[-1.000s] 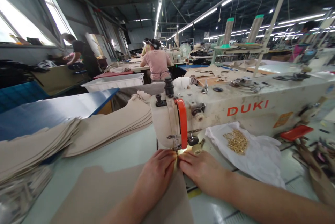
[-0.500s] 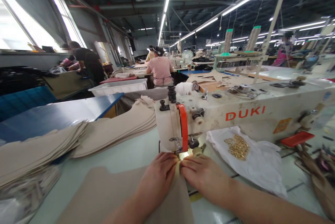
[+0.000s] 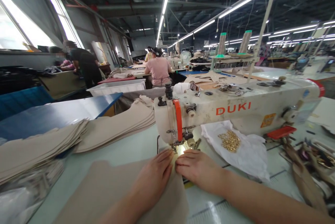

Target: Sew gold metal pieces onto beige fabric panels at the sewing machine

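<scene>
A beige fabric piece [image 3: 112,185] lies on the pale sewing table, its far edge under the needle area of a white sewing machine [image 3: 204,108] marked DUKI. My left hand [image 3: 154,173] presses on the fabric just left of the needle, fingers together and gripping it at their tips. Close by on the right, my right hand [image 3: 196,168] pinches the fabric's right edge, with the fingertips of both hands almost meeting. A lit lamp shines on the presser foot [image 3: 174,146]; the fabric beneath is partly hidden by my fingers.
Stacked beige fabric pieces [image 3: 117,124] lie at the left, beside a clear plastic bag [image 3: 28,192]. Right of the needle, gold metal pieces [image 3: 230,141] rest on a white cloth [image 3: 251,157]. A red tray [image 3: 281,132] and brown straps [image 3: 300,171] are further right. Co-workers sit and stand beyond.
The view has shifted, showing more of the machine's right end. Both hands stay on the fabric by the needle, which they still grip.
</scene>
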A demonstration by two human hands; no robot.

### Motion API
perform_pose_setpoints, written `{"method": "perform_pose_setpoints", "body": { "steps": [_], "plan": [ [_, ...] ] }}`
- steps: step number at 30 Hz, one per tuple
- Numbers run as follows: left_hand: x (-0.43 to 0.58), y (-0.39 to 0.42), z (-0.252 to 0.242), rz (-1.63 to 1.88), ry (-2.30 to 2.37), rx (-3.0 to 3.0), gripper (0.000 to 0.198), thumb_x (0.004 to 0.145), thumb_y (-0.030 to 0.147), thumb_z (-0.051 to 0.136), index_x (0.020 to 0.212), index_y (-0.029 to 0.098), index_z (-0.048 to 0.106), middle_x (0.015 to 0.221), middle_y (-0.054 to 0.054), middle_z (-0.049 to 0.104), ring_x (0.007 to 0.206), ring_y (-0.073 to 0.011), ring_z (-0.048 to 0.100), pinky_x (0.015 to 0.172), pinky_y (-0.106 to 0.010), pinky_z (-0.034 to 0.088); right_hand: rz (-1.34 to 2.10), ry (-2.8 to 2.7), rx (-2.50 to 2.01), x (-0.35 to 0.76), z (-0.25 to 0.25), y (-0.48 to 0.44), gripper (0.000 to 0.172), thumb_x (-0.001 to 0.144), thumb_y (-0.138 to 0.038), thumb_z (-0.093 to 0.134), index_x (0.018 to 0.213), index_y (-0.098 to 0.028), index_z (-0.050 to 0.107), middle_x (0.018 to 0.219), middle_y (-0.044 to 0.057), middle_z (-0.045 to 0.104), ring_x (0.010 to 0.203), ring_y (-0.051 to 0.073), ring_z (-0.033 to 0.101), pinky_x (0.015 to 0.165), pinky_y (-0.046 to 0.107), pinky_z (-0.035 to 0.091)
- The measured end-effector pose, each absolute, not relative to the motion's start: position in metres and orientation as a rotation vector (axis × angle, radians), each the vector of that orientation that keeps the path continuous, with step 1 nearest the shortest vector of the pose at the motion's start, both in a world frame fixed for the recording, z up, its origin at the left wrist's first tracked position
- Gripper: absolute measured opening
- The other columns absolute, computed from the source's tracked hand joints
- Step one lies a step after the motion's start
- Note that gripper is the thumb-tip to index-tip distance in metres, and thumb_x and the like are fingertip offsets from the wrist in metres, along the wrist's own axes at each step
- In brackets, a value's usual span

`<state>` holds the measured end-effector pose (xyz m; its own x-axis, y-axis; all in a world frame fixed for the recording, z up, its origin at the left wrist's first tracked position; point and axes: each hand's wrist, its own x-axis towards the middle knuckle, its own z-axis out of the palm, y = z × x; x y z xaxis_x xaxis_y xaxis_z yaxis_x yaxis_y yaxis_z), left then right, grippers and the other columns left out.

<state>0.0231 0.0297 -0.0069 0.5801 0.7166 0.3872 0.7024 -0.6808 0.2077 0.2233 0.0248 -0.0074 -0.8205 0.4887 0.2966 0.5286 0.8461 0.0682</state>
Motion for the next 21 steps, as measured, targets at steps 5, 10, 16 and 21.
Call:
{"method": "perform_pose_setpoints", "body": {
  "steps": [5, 10, 16, 21],
  "plan": [
    [0.022, 0.030, -0.005, 0.677, 1.233, 2.777, 0.031, 0.087, 0.018, 0.047, 0.114, 0.019, 0.064, 0.121, -0.007, 0.065, 0.111, -0.0193, 0.060, 0.097, -0.036, 0.048, -0.183, -2.729, -0.778, 0.222, -0.009, 0.025, 0.010, 0.092, -0.021, 0.052, 0.091, -0.016, 0.061, 0.091, 0.003, 0.065, 0.088, 0.016, 0.057, 0.092, 0.030, 0.038],
    [0.020, 0.036, -0.008, 0.632, 1.253, 2.818, 0.032, 0.087, 0.019, 0.048, 0.116, 0.019, 0.062, 0.122, -0.008, 0.064, 0.111, -0.0203, 0.060, 0.096, -0.037, 0.049, -0.184, -2.728, -0.796, 0.221, -0.006, 0.027, 0.009, 0.091, -0.019, 0.054, 0.089, -0.015, 0.061, 0.091, 0.003, 0.065, 0.087, 0.016, 0.057, 0.090, 0.029, 0.038],
    [0.021, 0.041, -0.008, 0.710, 1.238, 2.802, 0.031, 0.086, 0.019, 0.049, 0.113, 0.020, 0.064, 0.120, -0.007, 0.066, 0.107, -0.0210, 0.063, 0.095, -0.036, 0.049, -0.138, -2.727, -0.837, 0.221, -0.006, 0.030, 0.010, 0.091, -0.020, 0.053, 0.089, -0.015, 0.061, 0.093, 0.006, 0.065, 0.090, 0.017, 0.056, 0.086, 0.029, 0.039],
    [0.021, 0.041, -0.008, 0.717, 1.228, 2.784, 0.032, 0.087, 0.021, 0.049, 0.115, 0.021, 0.064, 0.119, -0.007, 0.066, 0.108, -0.0216, 0.063, 0.095, -0.037, 0.049, -0.136, -2.734, -0.845, 0.220, -0.006, 0.030, 0.009, 0.090, -0.018, 0.053, 0.088, -0.014, 0.061, 0.094, 0.006, 0.065, 0.091, 0.018, 0.056, 0.085, 0.029, 0.040]
  ]
}}
